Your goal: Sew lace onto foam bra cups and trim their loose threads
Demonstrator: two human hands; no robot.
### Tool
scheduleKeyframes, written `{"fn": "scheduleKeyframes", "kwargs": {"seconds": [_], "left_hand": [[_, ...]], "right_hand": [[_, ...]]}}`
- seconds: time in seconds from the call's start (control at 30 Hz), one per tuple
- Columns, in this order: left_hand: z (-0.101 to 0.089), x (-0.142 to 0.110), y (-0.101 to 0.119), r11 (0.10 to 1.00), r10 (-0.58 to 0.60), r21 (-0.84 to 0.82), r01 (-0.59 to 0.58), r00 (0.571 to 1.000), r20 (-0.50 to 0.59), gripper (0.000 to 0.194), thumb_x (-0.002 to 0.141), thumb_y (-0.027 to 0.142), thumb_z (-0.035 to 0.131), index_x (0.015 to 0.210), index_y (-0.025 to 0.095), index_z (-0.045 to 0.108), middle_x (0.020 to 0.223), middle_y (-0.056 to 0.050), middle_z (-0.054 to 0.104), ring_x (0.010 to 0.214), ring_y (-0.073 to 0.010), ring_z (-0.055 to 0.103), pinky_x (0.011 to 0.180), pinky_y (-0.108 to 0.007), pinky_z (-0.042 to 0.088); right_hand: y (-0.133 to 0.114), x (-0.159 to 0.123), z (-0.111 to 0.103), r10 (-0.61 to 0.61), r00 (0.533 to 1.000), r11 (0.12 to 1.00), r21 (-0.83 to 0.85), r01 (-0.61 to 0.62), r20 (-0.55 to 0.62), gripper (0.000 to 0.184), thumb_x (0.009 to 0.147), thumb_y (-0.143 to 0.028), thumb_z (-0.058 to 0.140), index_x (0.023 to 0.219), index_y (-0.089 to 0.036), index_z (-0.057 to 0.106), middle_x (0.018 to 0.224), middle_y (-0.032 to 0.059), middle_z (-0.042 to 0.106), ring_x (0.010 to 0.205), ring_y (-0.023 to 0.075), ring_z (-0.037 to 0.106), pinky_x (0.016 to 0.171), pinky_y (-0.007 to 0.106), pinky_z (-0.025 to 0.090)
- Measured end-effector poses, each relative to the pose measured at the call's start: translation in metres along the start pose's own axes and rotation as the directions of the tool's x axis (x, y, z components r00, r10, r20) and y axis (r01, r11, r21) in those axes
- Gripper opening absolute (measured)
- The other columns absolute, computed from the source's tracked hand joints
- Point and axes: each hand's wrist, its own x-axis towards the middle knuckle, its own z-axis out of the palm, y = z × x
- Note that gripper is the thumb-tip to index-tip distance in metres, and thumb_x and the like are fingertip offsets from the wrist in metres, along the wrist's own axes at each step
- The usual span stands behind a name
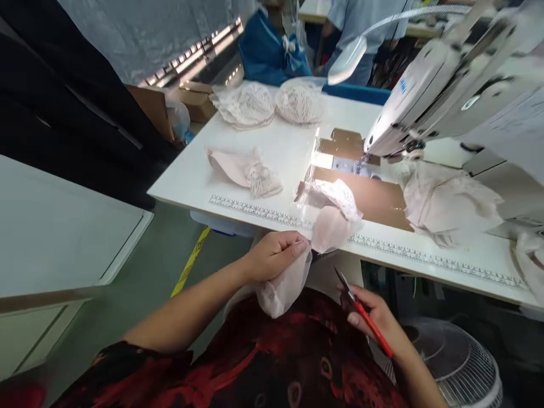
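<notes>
Between its thumb and fingers, my left hand (278,258) pinches a sheer pale fabric piece (278,292) at the table's front edge; the cloth hangs down toward my lap. Just right of that hand, a pale pink cup-shaped piece with lace (334,224) lies over the edge and the printed ruler. Lower right, my right hand (374,317) is closed around small scissors with red handles (374,328), their blades pointing up and left toward the fabric. The scissors do not touch the cloth.
A sewing machine (420,85) stands over the white table (182,170) at right. Stacked lace cups (249,105) lie at the back, another lace-trimmed piece (242,170) at left, and crumpled fabric (450,201) at right. A fan (454,357) sits below. A person (369,28) is beyond.
</notes>
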Motion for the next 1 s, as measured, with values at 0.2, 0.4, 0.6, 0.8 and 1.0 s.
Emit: {"fn": "scheduleKeyframes", "kwargs": {"seconds": [0.2,0.4,0.6,0.8,1.0], "left_hand": [[0.006,-0.017,-0.018,0.999,0.038,-0.022,-0.040,0.997,-0.066,0.027,0.090,0.034,0.050,0.079,0.012,0.060,0.069,-0.001,0.056,0.064,-0.0106,0.048,0.060,-0.021,0.039],[0.004,-0.026,-0.027,0.997,0.065,-0.036,-0.069,0.991,-0.121,0.025,0.088,0.033,0.053,0.081,0.011,0.062,0.071,-0.003,0.060,0.064,-0.0112,0.052,0.060,-0.022,0.041],[0.005,-0.034,-0.036,0.985,-0.046,-0.172,0.028,0.994,-0.098,0.031,0.088,0.041,0.059,0.083,0.010,0.065,0.074,-0.005,0.064,0.066,-0.0117,0.054,0.061,-0.021,0.042],[0.008,-0.038,-0.042,0.969,-0.114,-0.229,0.088,0.988,-0.106,0.036,0.085,0.045,0.062,0.082,0.009,0.065,0.071,-0.004,0.062,0.062,-0.0109,0.052,0.057,-0.020,0.041],[0.008,-0.038,-0.040,0.961,-0.120,-0.261,0.091,0.988,-0.098,0.032,0.084,0.040,0.063,0.080,0.009,0.065,0.069,-0.003,0.061,0.061,-0.0099,0.050,0.056,-0.019,0.040]], "right_hand": [[-0.045,0.021,0.009,0.059,0.968,0.998,-0.006,-0.060,0.244,0.045,0.082,-0.041,0.068,0.122,-0.019,0.066,0.086,0.0036,0.067,0.080,0.0199,0.059,0.072,0.027,0.049],[-0.058,0.043,0.027,0.025,0.965,1.000,-0.002,-0.026,0.261,0.044,0.083,-0.039,0.068,0.121,-0.019,0.065,0.093,0.0033,0.070,0.084,0.0196,0.061,0.075,0.027,0.049],[-0.062,0.050,0.033,-0.054,0.975,0.983,-0.161,0.090,0.217,0.047,0.080,-0.040,0.072,0.121,-0.019,0.066,0.092,0.0037,0.071,0.084,0.0212,0.063,0.076,0.029,0.050],[-0.067,0.054,0.033,-0.135,0.968,0.913,-0.352,0.204,0.211,0.051,0.079,-0.041,0.073,0.125,-0.021,0.062,0.101,0.0066,0.071,0.088,0.0232,0.064,0.077,0.030,0.049],[-0.067,0.054,0.034,-0.173,0.958,0.917,-0.317,0.241,0.229,0.050,0.080,-0.037,0.073,0.126,-0.022,0.062,0.096,0.0046,0.070,0.083,0.0197,0.063,0.074,0.027,0.048]]}}
